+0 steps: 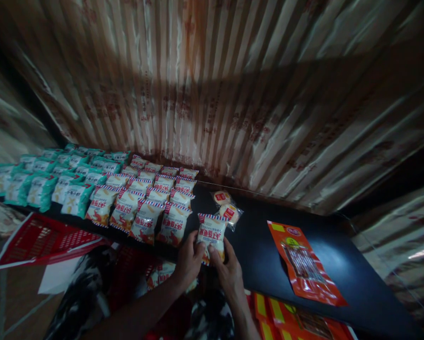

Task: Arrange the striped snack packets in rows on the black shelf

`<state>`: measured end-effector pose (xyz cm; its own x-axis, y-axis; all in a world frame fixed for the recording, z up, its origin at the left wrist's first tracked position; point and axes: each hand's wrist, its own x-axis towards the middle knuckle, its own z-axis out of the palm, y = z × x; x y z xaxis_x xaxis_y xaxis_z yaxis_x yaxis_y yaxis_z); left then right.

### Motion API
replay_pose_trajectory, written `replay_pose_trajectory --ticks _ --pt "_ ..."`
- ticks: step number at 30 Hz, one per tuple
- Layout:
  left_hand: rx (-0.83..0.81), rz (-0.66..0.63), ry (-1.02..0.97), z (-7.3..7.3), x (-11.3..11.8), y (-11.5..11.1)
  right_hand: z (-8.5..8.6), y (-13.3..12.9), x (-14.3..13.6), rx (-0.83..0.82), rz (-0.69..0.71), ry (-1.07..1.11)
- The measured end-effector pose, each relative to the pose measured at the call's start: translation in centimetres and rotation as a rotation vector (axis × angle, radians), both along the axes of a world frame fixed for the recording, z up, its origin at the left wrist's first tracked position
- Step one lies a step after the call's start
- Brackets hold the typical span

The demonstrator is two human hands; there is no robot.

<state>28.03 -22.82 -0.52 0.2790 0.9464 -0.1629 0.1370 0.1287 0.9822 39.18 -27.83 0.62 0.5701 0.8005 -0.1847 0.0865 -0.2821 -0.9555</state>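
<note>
A white snack bag (212,233) with red lettering and a striped top edge is held over the front of the black shelf (254,264). My left hand (190,259) grips its left lower side, and my right hand (228,269) grips the lower right, thumb on the front. Left of it stand rows of matching snack bags (174,222), several deep. Just behind the held bag lie two round packaged crackers (230,213) in clear wrappers.
Teal snack bags (75,198) fill the shelf's left end. An orange-red packet of sticks (302,262) lies on the right, with more orange packets (286,316) below the edge. A red basket (45,241) sits lower left. Plastic-wrapped corrugated sheeting (212,94) rises behind the shelf.
</note>
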Motion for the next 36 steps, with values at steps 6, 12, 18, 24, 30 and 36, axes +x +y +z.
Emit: replay_pose_trajectory --ticks 6,12,18,24,30,36 --pt "0.016 -0.007 -0.025 -0.9 0.9 0.2 -0.4 1.1 0.7 -0.001 0.002 -0.033" --pt "0.094 0.035 0.037 -1.2 1.5 0.2 -0.9 2.6 1.5 0.014 0.009 -0.051" --pt "0.097 0.030 0.077 -0.3 2.5 1.0 -0.4 4.8 2.5 0.017 0.023 -0.138" --pt "0.124 0.080 0.057 -0.1 3.6 2.7 -0.4 7.6 3.9 0.019 0.016 -0.180" --pt "0.172 0.112 0.074 -0.1 4.0 4.1 -0.8 9.6 4.5 0.119 0.130 -0.065" --pt "0.210 0.117 0.130 0.0 4.2 4.8 0.0 10.5 4.5 0.161 0.165 0.018"
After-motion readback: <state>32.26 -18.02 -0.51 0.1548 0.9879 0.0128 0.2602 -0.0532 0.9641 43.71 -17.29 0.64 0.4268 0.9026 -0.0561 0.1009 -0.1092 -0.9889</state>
